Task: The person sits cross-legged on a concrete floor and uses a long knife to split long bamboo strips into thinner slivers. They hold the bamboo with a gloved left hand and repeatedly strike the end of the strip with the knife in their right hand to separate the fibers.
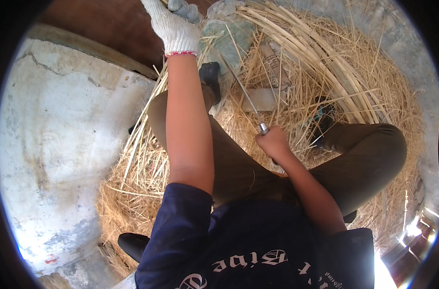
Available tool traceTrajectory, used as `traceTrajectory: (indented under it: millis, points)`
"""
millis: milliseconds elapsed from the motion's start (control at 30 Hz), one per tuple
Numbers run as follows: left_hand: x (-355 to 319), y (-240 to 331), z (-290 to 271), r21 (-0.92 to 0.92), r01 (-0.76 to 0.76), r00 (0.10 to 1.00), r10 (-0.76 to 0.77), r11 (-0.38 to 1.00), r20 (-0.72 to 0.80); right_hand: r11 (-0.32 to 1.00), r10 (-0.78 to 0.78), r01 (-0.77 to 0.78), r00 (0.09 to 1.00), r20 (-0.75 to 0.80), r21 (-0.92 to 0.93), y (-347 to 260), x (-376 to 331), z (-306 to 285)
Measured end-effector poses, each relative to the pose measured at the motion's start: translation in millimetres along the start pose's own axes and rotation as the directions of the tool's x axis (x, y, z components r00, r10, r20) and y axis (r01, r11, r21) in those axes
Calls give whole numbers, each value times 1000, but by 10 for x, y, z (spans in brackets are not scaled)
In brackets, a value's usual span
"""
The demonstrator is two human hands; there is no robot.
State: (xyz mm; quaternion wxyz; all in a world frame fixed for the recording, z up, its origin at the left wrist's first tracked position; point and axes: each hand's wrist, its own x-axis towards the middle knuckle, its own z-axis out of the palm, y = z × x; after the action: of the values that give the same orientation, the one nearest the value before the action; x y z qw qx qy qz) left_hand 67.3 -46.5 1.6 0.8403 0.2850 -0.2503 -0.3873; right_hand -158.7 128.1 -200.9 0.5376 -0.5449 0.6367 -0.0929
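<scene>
My right hand point(274, 143), bare, is closed around the handle of a long, thin-bladed knife point(243, 89). A metal collar shows just above the fist, and the blade slants up and to the left, over the straw-like litter. My left hand point(177, 30) wears a white knitted glove with a red-edged cuff and is stretched far forward to the top edge. Its fingers are partly cut off there, so what they hold, if anything, cannot be made out. Long pale split strips point(320, 53) lie in a curved bundle at the far right.
Thin shavings point(393, 86) cover the floor around my bent legs. Between my feet lie a flat grey block point(259, 100) and a brick-like piece point(275, 62). A worn, cracked whitewashed wall point(70, 125) stands at the left. More strips point(141, 132) lie beside my left leg.
</scene>
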Motion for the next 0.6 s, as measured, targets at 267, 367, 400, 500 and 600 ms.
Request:
traceTrajectory:
  millis: [267, 367, 400, 500, 600]
  points:
    - [-33, 53, -93, 200, -52, 995, 35, 978, 90, 993, -106, 109, 993, -60, 48, -10, -141, -108]
    - [-117, 0, 44, 47, 19, 998, -22, 999, 54, 986, -165, 168, 982, -86, 21, -5, -103, -81]
    - [-142, 56, 89, -20, 42, 999, -41, 999, 32, 983, -181, 182, 980, -83, 13, 37, -51, 1]
    - [-134, -53, 76, 121, -19, 1000, 16, 992, 26, 968, 174, -192, 978, 118, 163, 377, 239, 14]
    - [-81, 7, -9, 187, -63, 998, 60, 980, 21, 995, -74, 66, 989, -125, -71, 346, 124, -13]
